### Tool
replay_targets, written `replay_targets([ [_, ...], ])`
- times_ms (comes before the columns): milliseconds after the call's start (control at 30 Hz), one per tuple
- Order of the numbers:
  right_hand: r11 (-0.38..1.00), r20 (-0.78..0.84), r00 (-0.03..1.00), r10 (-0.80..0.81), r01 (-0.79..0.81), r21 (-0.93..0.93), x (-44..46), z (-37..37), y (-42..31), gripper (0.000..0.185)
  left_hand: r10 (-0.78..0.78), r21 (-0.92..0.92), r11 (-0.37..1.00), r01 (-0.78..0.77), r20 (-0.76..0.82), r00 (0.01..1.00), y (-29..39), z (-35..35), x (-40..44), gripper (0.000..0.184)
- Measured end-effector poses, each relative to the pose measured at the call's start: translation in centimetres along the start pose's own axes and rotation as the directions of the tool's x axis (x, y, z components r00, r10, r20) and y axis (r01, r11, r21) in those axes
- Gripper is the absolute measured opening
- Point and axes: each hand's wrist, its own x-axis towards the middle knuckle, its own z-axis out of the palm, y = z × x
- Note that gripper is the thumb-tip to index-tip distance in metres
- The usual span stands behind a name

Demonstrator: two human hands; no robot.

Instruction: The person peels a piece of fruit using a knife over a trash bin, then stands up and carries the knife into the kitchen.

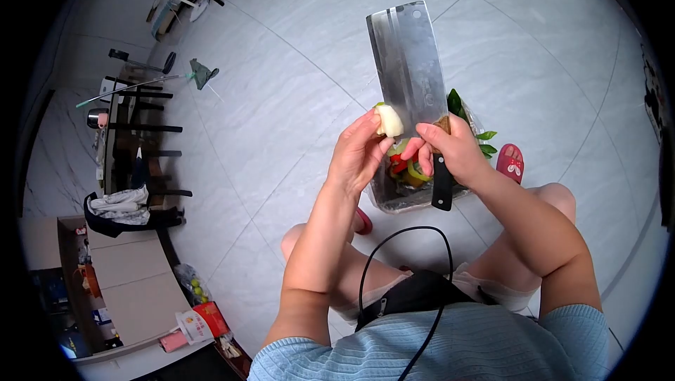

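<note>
My right hand [457, 145] is closed around the black handle [441, 181] of a cleaver. The broad steel cleaver [408, 61] points away from me, its blade raised above the floor. My left hand [357, 152] pinches a pale, peeled piece of fruit [389, 121] with a bit of green skin at its top; its exact kind I cannot make out. The fruit is beside the blade's lower left edge. Under both hands stands a plastic-lined bin [397, 204] holding red and yellow-green scraps [415, 170], partly hidden by my hands.
Green leaves [486, 142] stick out at the bin's right side. A red slipper [511, 162] is on my foot nearby. Chairs [151, 128] line the left, with a bag of green fruit [195, 286] by the cabinet. A black cord [362, 268] loops over my lap.
</note>
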Motion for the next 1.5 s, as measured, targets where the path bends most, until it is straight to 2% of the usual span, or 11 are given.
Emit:
replay_targets([
  [167,0.990,0.088,0.990,0.107,-0.098,-0.102,0.6,-1.0,-1.7,0.021,0.049,0.231,0.972,-0.045,-0.011,0.999,1.2,0.5,-0.3,0.042],
  [400,1.000,-0.027,1.000,-0.001,0.002,0.019,0.0,0.5,0.4,0.022,-0.015,0.054,0.998,0.014,0.001,1.000,0.2,0.4,-0.1,0.043],
  [600,0.993,0.068,0.995,0.071,-0.065,-0.096,0.8,-0.5,-0.7,0.026,0.032,0.256,0.966,-0.019,-0.050,0.998,0.8,0.4,-0.2,0.041],
  [667,0.998,0.059,0.997,0.058,-0.057,-0.016,0.8,-0.5,-0.1,0.025,-0.008,0.133,0.991,0.009,-0.004,1.000,0.7,0.6,-0.2,0.041],
  [800,0.997,0.028,0.998,0.056,-0.057,0.043,0.6,-0.2,0.0,0.025,-0.040,0.061,0.997,0.040,-0.003,0.999,0.3,0.2,0.0,0.042],
  [967,0.998,-0.014,1.000,0.008,-0.009,-0.061,0.4,0.3,0.4,0.021,0.108,0.263,0.962,-0.075,-0.115,0.987,0.0,0.6,-0.1,0.043],
  [1100,0.997,-0.019,1.000,-0.017,0.016,-0.080,0.5,0.3,0.5,0.021,0.135,0.305,0.949,-0.083,-0.153,0.979,-0.3,0.4,0.2,0.042],
  [1200,0.998,0.004,1.000,-0.018,0.018,-0.057,0.6,0.1,0.0,0.022,0.110,0.220,0.972,-0.076,-0.147,0.983,-0.3,0.4,0.2,0.041],
  [1267,1.000,0.008,1.000,0.011,-0.011,0.007,0.7,-0.2,-0.3,0.023,0.037,0.084,0.996,-0.025,-0.134,0.990,-0.2,0.3,0.1,0.041],
  [1367,0.999,-0.007,1.000,-0.002,0.002,0.047,0.9,-0.9,-1.0,0.026,0.063,0.098,0.994,-0.053,-0.103,0.993,0.2,-0.1,0.2,0.039],
  [1500,0.993,-0.131,0.987,-0.090,0.079,-0.086,1.2,-1.1,-1.8,0.030,0.007,-0.043,0.999,-0.005,0.025,1.000,1.1,0.3,0.1,0.036],
])
